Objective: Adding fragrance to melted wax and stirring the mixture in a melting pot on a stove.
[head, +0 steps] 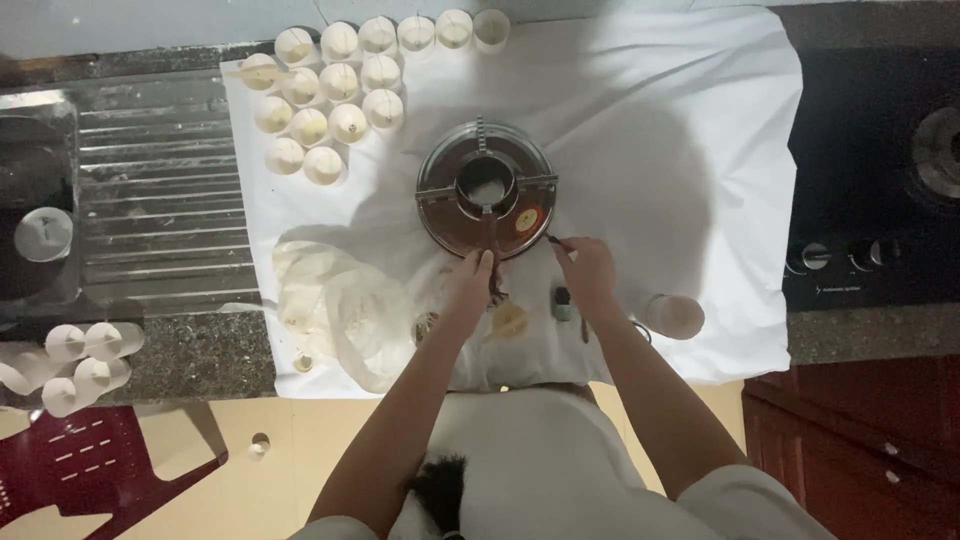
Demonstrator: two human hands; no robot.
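The round metal pot (486,188) sits on the white cloth (650,120) over the worktop, straight ahead of both hands. The left hand (468,283) is clamped on its handle (492,235), whose long axis points back toward the person. The right hand (588,272), just beside the rim, pinches a thin stick (553,240).

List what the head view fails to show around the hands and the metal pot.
- Left hand: fingertips at the metal pot handle; grip too small to tell.
- Right hand: thin item at its fingertips, too small to identify.
- Plastic bag: contents blurred.
- Sink: cut by the left edge.
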